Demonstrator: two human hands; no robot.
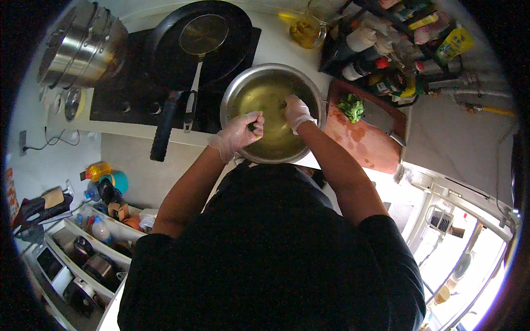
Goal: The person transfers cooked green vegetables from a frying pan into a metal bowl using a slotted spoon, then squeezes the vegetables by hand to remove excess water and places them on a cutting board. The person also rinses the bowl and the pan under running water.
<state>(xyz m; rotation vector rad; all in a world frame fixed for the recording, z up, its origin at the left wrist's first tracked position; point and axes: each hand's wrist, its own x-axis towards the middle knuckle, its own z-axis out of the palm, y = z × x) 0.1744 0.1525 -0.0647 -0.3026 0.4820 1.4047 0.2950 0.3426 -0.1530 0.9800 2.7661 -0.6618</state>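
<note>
A round stainless steel basin of yellowish-green liquid stands before me on the counter. My left hand, in a clear plastic glove, is closed above its near left side. Bits of green leaf show between those fingers. My right hand, also gloved, reaches over the right part of the basin with its fingers curled down at the liquid. Something dark lies by its fingertips, too unclear to name or to tell if it is held. Right of the basin, a clump of chopped leafy greens lies on a reddish cutting board.
A wide-bladed kitchen knife lies on the board. Left are a black wok, a mesh skimmer across it, and a steel steamer pot. A glass jug and a bottle rack stand behind.
</note>
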